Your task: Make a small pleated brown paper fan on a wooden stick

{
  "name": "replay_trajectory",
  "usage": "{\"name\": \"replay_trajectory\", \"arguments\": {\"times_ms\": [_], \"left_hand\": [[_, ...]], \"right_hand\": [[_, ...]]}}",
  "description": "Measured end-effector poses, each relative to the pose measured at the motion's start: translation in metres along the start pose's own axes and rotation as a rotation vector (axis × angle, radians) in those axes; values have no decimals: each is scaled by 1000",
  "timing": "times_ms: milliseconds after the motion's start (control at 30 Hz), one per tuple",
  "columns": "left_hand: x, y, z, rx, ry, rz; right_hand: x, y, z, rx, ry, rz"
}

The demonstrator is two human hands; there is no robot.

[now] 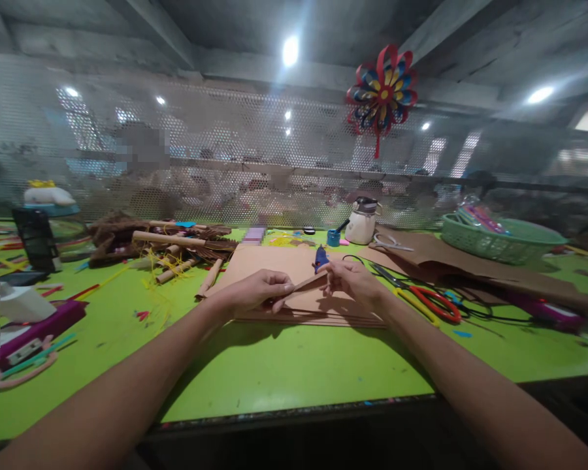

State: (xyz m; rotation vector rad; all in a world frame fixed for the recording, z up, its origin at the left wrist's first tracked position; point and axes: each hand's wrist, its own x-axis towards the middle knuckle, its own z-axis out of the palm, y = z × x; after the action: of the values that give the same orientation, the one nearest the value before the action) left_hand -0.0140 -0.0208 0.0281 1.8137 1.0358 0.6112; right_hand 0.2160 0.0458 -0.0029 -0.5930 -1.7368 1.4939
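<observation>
Both my hands meet over a stack of brown paper sheets on the green table. My left hand is closed, pinching one end of a thin folded strip of brown paper. My right hand is closed on the strip's other end. The strip slants up from left to right just above the stack. A blue glue gun stands just behind my right hand.
Red and yellow scissors lie right of the stack beside black cables. Rolled brown paper tubes and scraps sit at back left. A green basket stands at back right, a white pot behind, and a purple case at left. A paper pinwheel hangs on the mesh screen.
</observation>
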Motion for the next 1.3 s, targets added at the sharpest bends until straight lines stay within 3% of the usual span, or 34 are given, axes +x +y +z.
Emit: {"name": "replay_trajectory", "arguments": {"times_ms": [167, 367, 467, 533, 667, 733, 900, 1300], "left_hand": [[1, 2, 8, -247, -83, -43], [2, 4, 26, -451, -256, -77], [4, 4, 28, -421, -311, -86], [5, 6, 22, -318, -222, -96], [10, 11, 7, -138, 295, 35], [14, 10, 6, 4, 385, 106], [24, -6, 20, 401, 335, 136], [37, -32, 20, 582, 280, 31]], "right_hand": [[-9, -11, 16, 76, -214, -46], [-15, -17, 28, 54, -189, -121], [-15, -19, 27, 2, -200, -98], [-15, -20, 24, -48, -197, -71], [-12, -18, 18, -363, -224, -58], [-8, -15, 16, -581, -228, -87], [-1, -7, 19, -853, -121, -149], [13, 30, 14, -806, -118, -203]]}}
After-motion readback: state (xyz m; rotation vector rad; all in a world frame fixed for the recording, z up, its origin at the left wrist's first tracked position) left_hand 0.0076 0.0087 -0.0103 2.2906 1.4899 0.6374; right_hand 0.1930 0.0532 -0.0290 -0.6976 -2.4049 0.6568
